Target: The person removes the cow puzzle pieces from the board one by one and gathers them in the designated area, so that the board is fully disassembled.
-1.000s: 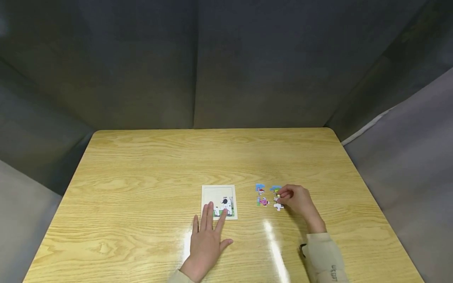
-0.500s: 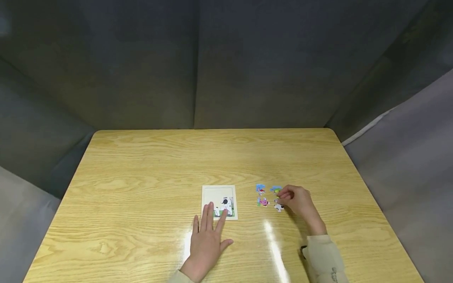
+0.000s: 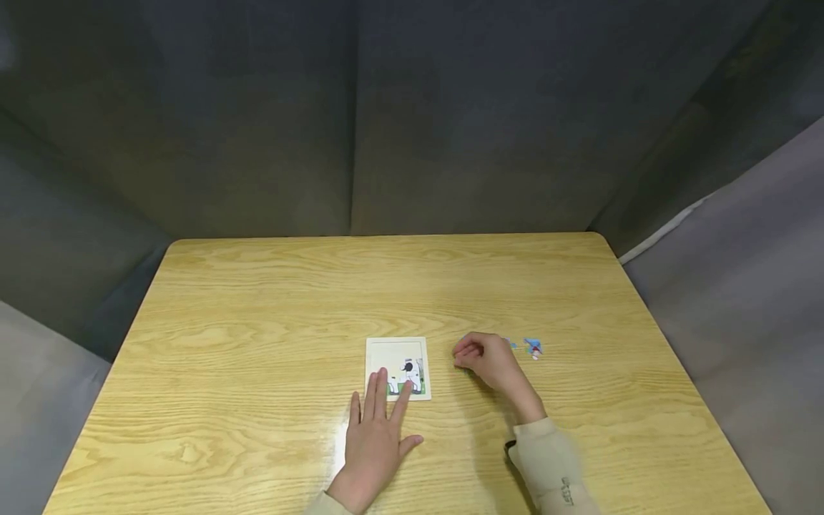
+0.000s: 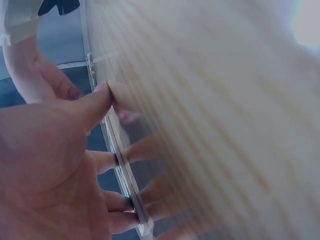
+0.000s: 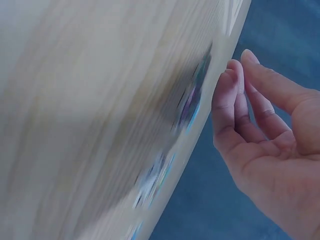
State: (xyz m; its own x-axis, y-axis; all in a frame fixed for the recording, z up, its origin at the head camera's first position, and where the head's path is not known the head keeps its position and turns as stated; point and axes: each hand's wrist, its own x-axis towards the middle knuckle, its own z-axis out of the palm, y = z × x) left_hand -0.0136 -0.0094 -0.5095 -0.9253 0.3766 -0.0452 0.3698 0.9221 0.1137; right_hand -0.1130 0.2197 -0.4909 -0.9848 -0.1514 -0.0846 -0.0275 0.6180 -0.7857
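My left hand [image 3: 373,443] lies with straight, spread fingers on the lower edge of a small white puzzle tray [image 3: 398,350]. A black-and-white cow picture [image 3: 413,375] with green below fills part of the tray's lower right. In the left wrist view the fingertips press at the tray's edge [image 4: 131,187]. My right hand [image 3: 494,363] hovers bent over loose puzzle pieces, its thumb apart from the forefinger and nothing visible between them. A blue and red piece [image 3: 533,347] lies to its right. The right wrist view shows more pieces [image 5: 192,97] on the table below the fingers.
The wooden table [image 3: 257,300] carries the tray and pieces. Dark curtains [image 3: 412,129] stand behind the table, with a grey one [image 3: 740,286] along the right side.
My right hand has moved left from the right-hand pieces to over the left-hand ones, covering most of them. A blue and red piece now shows where the hand was. The left hand stays still.
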